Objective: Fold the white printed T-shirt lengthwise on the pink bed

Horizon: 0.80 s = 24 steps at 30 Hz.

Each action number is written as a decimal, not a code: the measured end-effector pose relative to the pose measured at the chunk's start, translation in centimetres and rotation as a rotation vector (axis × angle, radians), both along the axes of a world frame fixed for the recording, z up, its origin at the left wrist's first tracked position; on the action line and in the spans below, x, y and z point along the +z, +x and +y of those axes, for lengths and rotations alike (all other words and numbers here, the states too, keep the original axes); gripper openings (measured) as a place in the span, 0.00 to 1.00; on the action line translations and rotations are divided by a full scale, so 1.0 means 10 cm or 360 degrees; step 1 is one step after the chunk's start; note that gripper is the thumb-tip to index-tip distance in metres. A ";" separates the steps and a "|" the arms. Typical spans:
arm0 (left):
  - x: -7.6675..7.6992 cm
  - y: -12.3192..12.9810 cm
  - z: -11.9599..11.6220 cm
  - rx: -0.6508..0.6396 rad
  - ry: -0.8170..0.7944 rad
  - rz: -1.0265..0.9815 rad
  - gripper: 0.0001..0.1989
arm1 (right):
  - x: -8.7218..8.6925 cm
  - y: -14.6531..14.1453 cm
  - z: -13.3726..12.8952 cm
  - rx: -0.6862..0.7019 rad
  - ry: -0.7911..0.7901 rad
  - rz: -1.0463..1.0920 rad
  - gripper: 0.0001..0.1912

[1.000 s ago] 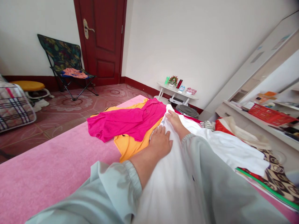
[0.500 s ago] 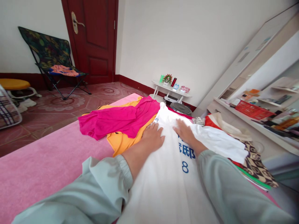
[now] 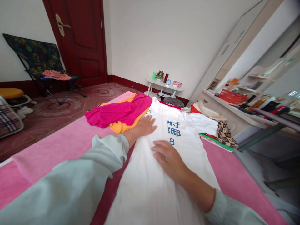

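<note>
A white T-shirt (image 3: pixel 187 131) with blue characters and the number 8 lies spread flat on the pink bed cover (image 3: pixel 61 150). My left hand (image 3: pixel 145 125) rests palm down on the shirt's left edge near the collar, fingers apart. Lower down, my right hand (image 3: pixel 167 157) lies flat on the shirt's middle, just below the printed 8. Neither hand grips anything. Both arms wear pale grey-green sleeves.
A magenta garment (image 3: pixel 117 113) lies over an orange one (image 3: pixel 120 127) beside the shirt. Patterned cloths (image 3: pixel 222 136) lie at the right. Beyond the bed stand a small white table (image 3: pixel 164 86), a folding chair (image 3: pixel 39 67), a red door (image 3: pixel 77 40) and a shelf with a red basket (image 3: pixel 231 97).
The view swung right and down. My right hand slid back down the shirt from near the collar to below the 8. The shirt now lies flatter, its print fully showing.
</note>
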State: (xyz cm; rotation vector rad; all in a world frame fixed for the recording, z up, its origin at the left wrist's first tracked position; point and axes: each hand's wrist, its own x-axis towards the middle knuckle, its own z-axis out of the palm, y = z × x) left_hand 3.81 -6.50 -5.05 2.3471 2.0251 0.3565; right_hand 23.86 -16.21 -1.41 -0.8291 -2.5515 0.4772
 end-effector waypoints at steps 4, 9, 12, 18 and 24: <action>0.12 -0.17 -0.17 -0.0184 -0.0205 -0.0058 0.31 | 0.20 -0.20 -0.61 0.0243 -0.0259 -0.0043 0.11; 0.33 -0.38 -0.27 -0.0191 -0.0269 -0.0092 0.23 | 0.32 -0.36 -1.01 0.0236 -0.0245 -0.0320 0.15; 0.42 -0.40 -0.25 -0.0066 -0.0212 -0.0095 0.15 | 0.31 -0.43 -1.09 0.0218 -0.0133 -0.0466 0.11; 0.47 -0.29 -0.08 0.0409 -0.0009 -0.0144 0.17 | -0.01 -0.54 -1.00 0.0249 0.0067 -0.0591 0.10; 0.42 -0.20 0.16 0.0632 0.0062 -0.0177 0.18 | -0.46 -0.63 -0.90 0.0200 0.0138 -0.0557 0.07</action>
